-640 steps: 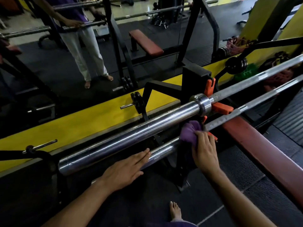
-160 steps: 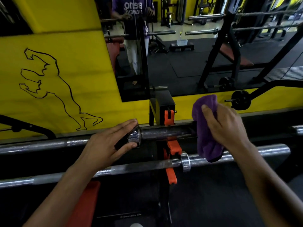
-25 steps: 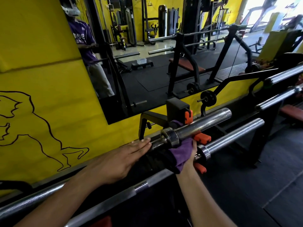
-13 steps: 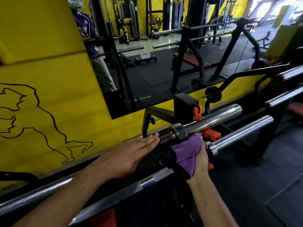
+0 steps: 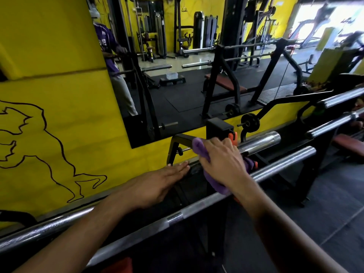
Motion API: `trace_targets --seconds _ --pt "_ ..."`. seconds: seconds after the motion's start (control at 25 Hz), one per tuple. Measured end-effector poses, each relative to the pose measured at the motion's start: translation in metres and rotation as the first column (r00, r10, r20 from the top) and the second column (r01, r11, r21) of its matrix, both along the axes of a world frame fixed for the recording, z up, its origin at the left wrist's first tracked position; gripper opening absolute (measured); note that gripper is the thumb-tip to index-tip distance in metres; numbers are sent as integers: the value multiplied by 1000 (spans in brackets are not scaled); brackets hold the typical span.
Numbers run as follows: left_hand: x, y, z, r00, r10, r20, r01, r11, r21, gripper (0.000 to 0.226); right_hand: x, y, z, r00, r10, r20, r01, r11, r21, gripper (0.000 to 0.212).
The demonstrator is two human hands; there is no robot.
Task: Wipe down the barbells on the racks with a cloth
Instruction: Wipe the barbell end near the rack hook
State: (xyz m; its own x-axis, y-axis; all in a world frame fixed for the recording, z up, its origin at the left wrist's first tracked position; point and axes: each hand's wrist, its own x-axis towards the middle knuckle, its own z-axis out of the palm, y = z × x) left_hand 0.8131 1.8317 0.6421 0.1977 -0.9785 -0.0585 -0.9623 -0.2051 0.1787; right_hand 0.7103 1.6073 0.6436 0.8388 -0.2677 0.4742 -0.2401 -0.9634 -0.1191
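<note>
Item 1, nearest, at 6 to 7 o'clock: lower barbell point(image 5: 177, 214), a steel shaft with knurled bands running from 8 o'clock up to its smooth sleeve end at 2 o'clock. Judged heavy and rigid, apt to roll on its hooks; polished sleeve likely slick. Best steadied at the knurling, not lifted.

Item 2, at centre-left: left hand point(image 5: 155, 183), palm down, fingers straight and pressed together, lying flat on the dark shaft region of the upper bar, holding nothing. It appears to brace the bar against turning.

Item 3, at centre: right hand point(image 5: 222, 164), fingers curled over a purple cloth point(image 5: 213, 186), gripping it against the upper bar beside the rack upright. Cloth: soft, light, limp, hanging in a fold below the palm; judged easy to bunch and wrap round a shaft, liable to snag on the hooks.

Item 4, just beyond, toward 2 o'clock: upper barbell point(image 5: 260, 141), its chrome sleeve projecting past the orange hook point(image 5: 232, 137) on the black rack point(image 5: 216, 125). The collar is hidden under the hand.

Item 5, at 3 o'clock, further off: two more bar sleeves point(image 5: 338, 100) on a neighbouring rack, with a red bench pad below.

Item 6, farthest, 10 to 1 o'clock: yellow wall with an outline drawing, and a mirror point(image 5: 177, 85) showing gym machines.

Containers: none visible.
</note>
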Motion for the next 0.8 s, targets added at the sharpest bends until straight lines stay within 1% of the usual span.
trace_targets --seconds 0.04,0.12,0.2,0.32,0.4,0.44,0.52,0.6,0.64,0.68,0.72,0.76,0.8 --pt "-2 0 1 1000 -1 3 1 1000 -6 73 7 0 1 998 -18 -54 15 998 -57 40" --pt "-5 0 3 1000 -1 23 1 1000 -21 70 2 2 -7 999 -9 -51 4 995 -95 40" --pt "-6 1 5 999 23 43 -23 1000 -4 76 -16 5 -22 1000 8 -1 -8 999 -34 53" --pt "-8 -2 9 997 68 37 -68 998 16 82 -42 14 -54 990 2 141 -13 997 74 83" --pt "-7 1 8 998 56 23 -56 998 14 78 -57 23 -79 982 1 190 -31 987 156 97" --pt "-5 6 7 998 51 27 -51 999 8 74 -64 26 -89 978 -6 209 -41 975 216 98" --pt "0 19 5 997 76 36 -75 997 -7 64 -74 27 -100 966 -11 258 -87 927 364 88" --pt "1 28 5 992 120 38 -120 993 -1 60 -79 32 -100 952 -7 306 -150 860 487 66" --pt "-1 30 7 991 128 28 -128 992 13 59 -81 39 -101 943 -39 329 -169 799 577 51" --pt "-2 30 6 992 130 12 -130 991 36 59 -83 44 -103 930 -112 349 -187 675 713 42" --pt "-3 27 7 990 141 -6 -140 989 50 60 -78 44 -107 915 -232 331 -203 444 873 44" --pt "-3 26 6 988 156 -18 -155 987 48 61 -71 45 -103 893 -356 275 -259 92 961 52" --pt "-2 24 5 986 166 -28 -165 986 30 61 -64 41 -103 883 -433 181 -304 -234 924 61"
